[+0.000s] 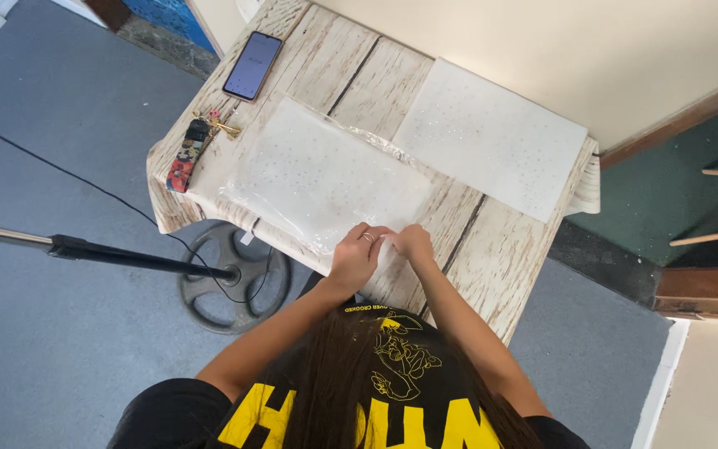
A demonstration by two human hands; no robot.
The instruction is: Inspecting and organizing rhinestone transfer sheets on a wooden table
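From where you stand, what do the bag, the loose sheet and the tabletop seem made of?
The bag under both hands looks like thin clear plastic: it is glossy and crinkled at the edges. The sheet looks like matte white paper or thin foam with small speckles; which one is unclear. The tabletop looks like whitewashed, weathered wood planks, possibly a printed cover.

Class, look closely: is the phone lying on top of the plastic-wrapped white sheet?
No. The phone lies on the bare table at its far corner, apart from the plastic-wrapped sheet.

Plastic-wrapped sheet on table; loose sheet right of it; phone, keys left.
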